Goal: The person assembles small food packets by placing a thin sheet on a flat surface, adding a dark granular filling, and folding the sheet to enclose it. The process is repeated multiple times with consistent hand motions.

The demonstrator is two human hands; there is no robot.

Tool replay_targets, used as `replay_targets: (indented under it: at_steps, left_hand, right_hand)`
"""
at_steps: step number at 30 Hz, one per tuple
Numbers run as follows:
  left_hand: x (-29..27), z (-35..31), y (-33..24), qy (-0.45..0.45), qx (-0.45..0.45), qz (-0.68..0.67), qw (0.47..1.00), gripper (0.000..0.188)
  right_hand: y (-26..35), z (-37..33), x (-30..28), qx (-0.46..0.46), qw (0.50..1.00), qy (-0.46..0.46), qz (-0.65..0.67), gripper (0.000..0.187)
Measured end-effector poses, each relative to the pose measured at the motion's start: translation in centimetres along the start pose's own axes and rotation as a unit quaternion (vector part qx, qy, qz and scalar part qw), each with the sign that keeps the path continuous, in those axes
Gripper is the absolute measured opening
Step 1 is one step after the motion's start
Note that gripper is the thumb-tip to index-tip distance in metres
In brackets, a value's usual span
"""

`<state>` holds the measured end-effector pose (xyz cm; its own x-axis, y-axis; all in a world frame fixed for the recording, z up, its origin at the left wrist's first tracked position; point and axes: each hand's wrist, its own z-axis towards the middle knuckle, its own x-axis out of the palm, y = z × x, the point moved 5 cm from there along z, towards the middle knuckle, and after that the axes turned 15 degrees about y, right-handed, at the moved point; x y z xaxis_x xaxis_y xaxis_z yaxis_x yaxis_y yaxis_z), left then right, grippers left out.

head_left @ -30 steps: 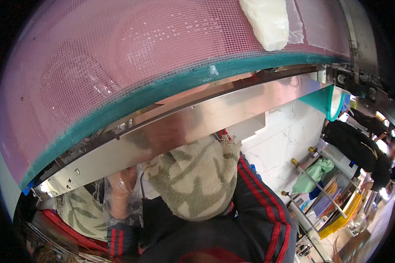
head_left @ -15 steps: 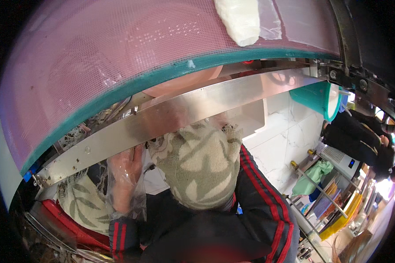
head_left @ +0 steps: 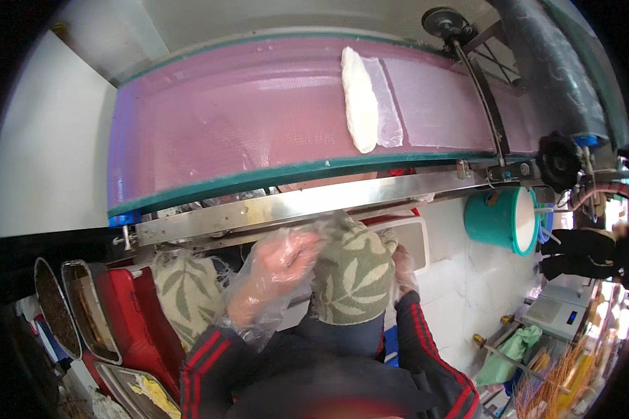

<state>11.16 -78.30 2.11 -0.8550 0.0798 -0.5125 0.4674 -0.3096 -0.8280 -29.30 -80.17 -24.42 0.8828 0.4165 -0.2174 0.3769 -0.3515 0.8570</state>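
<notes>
My left hand (head_left: 285, 260) wears a loose clear plastic glove. Its fingers are curled, close to the left side of a green and cream leaf-patterned towel (head_left: 353, 276). What the curled fingers hold, if anything, I cannot make out. The towel lies draped over my knee, below the steel rail. My right hand (head_left: 405, 271) is at the towel's right edge, its fingers partly hidden. Above the rail, a long white piece of dough (head_left: 360, 105) rests on a pink mesh conveyor belt (head_left: 258, 112). A thin translucent sheet (head_left: 437, 105) lies to the dough's right.
The steel rail (head_left: 314, 202) runs between me and the belt. A second leaf-patterned towel (head_left: 189, 286) hangs at left by a red box (head_left: 136, 318) and metal pans (head_left: 91, 307). A teal bucket (head_left: 496, 220) stands at right, with a person (head_left: 583, 255) in black beyond it.
The view has shifted and shows more of the belt. My left hand has risen toward the towel and its fingers are now curled. My right hand has come into view at the towel's right edge.
</notes>
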Motion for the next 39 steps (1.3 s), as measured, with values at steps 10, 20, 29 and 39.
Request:
replay_targets:
  at_steps: [10, 20, 29, 39]
  left_hand:
    - [-3.7, 19.0, 1.0, 0.107, -0.237, 0.176, 0.95, 0.052]
    - [-7.4, 15.3, 6.5, 0.071, -0.102, -0.236, 0.964, 0.041]
    - [-13.4, 8.3, 7.4, 0.023, -0.255, -0.152, 0.955, 0.037]
    - [-15.6, 10.1, 7.2, -0.02, -0.254, 0.187, 0.949, 0.048]
  right_hand:
    - [7.4, -4.3, -4.1, -0.146, 0.953, -0.235, 0.122, 0.037]
    - [26.7, -6.1, 1.1, -0.281, 0.941, -0.19, -0.014, 0.03]
    - [42.0, -0.6, 9.7, -0.408, 0.892, 0.009, -0.196, 0.031]
    - [49.1, 16.0, 16.4, -0.228, 0.857, -0.053, -0.458, 0.04]
